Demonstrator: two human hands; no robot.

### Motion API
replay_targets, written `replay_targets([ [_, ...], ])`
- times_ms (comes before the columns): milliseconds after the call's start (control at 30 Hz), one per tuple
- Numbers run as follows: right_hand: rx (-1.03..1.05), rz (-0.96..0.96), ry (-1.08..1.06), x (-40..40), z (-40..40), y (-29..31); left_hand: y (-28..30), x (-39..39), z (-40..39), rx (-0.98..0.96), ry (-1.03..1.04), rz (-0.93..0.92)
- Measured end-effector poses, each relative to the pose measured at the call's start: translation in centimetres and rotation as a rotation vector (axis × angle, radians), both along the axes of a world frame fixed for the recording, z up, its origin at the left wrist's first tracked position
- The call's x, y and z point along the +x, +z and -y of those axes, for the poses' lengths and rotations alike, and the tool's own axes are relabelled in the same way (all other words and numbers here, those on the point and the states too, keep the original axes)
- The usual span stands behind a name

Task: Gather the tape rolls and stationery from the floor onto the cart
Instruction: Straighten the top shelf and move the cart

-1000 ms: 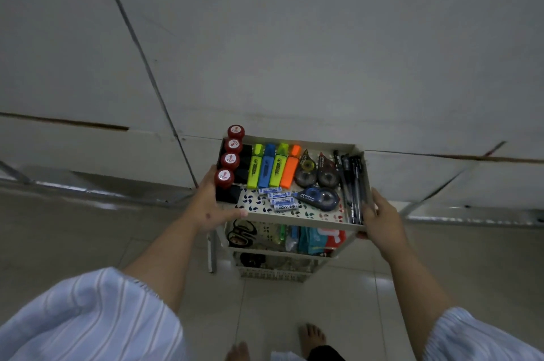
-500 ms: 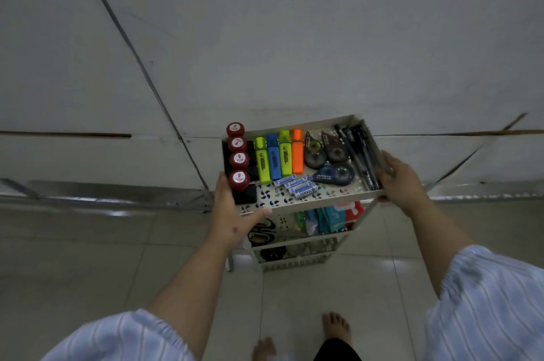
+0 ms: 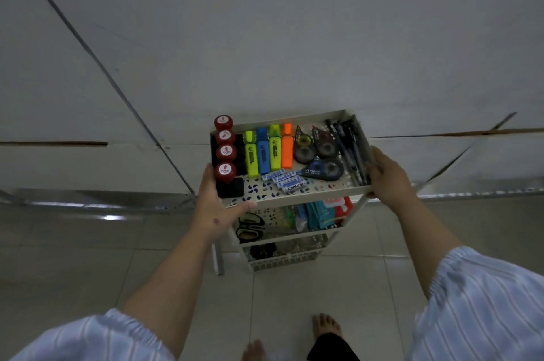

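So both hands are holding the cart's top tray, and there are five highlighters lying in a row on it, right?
Not quite. The head view shows four highlighters, not five: yellow, blue, green and orange. The rest holds: the left hand and right hand each grip a side of the cart's top tray.

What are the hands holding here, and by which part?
Both hold the cart's top tray: the left hand grips its near left corner, the right hand grips its right rim.

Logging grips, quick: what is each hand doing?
Left hand: holds the cart's top tray at its left corner.
Right hand: grips its right edge.
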State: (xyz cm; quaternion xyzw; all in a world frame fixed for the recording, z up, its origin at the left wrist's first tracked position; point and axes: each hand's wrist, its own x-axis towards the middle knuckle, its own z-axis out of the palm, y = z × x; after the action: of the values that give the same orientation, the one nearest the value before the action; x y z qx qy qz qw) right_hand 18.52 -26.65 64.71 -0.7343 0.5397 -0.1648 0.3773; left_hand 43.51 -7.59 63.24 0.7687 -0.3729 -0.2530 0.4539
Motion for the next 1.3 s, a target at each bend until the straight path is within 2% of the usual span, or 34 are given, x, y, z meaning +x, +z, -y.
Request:
replay_targets([
  [333, 0.068, 0.078, -0.191, -0.2, -1.5, -2.2, 1.2, 4.0, 3.9, 0.061, -0.201, 0.031],
  [633, 0.092, 0.078, -0.195, 4.5, -2.6, -1.9, 0.9, 7.5, 2.4, 0.048, -0.209, 0.084],
  [1100, 0.04, -0.017, -0.078, 4.5, 1.5, -0.6, -0.9, 5.5, 2.7, 0.043, -0.072, 0.058],
  [1300, 0.045, 0.042, -0.114, 3.6, 1.1, -0.4, 0.1, 5.7, 4.2, 0.071, -0.151, 0.041],
])
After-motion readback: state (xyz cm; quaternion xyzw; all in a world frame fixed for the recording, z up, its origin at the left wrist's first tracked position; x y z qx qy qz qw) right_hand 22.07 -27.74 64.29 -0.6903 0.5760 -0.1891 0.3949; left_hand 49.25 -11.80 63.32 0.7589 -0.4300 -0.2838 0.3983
